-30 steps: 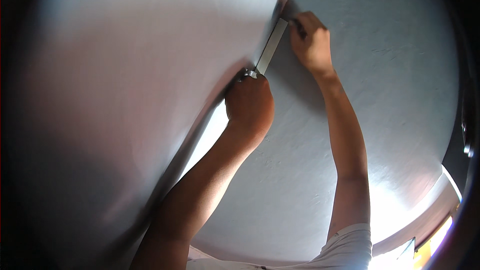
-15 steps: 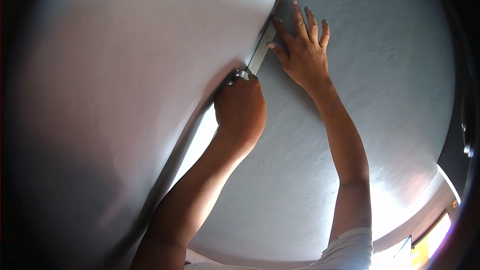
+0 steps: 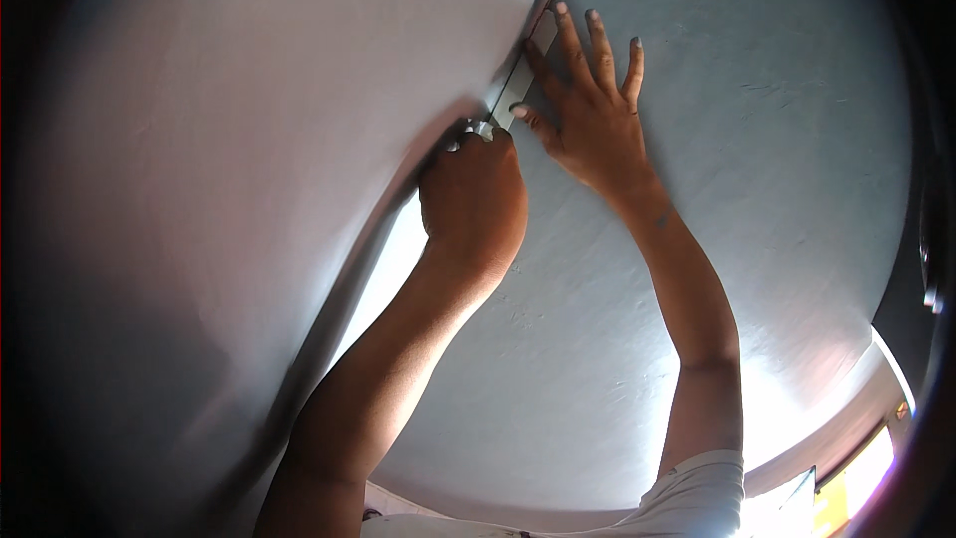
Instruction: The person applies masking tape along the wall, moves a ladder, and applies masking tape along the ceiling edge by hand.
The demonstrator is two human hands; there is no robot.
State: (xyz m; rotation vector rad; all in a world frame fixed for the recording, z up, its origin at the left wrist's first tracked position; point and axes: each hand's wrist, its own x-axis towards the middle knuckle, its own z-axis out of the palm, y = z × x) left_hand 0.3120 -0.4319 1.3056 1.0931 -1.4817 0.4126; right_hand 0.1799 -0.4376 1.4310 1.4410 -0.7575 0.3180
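My left hand (image 3: 474,201) is closed in a fist at the seam between two smooth surfaces. A small shiny metal piece (image 3: 480,128) shows at its knuckles, and the rest of what it grips is hidden. From there a flat pale strip (image 3: 516,87) runs up along the seam. My right hand (image 3: 599,130) lies with fingers spread on the grey surface (image 3: 757,169). Its thumb and index finger rest at the strip's edge, while the other fingers point upward.
A pale pinkish surface (image 3: 219,130) fills the left side and meets the grey one along a slanting seam. Bright light shows beside my left wrist. At the lower right are a curved pale edge (image 3: 896,369) and a bright opening with a yellow patch (image 3: 832,510).
Both hands have shifted slightly up and to the left along the seam. More of the strip's upper end shows beyond my right index finger.
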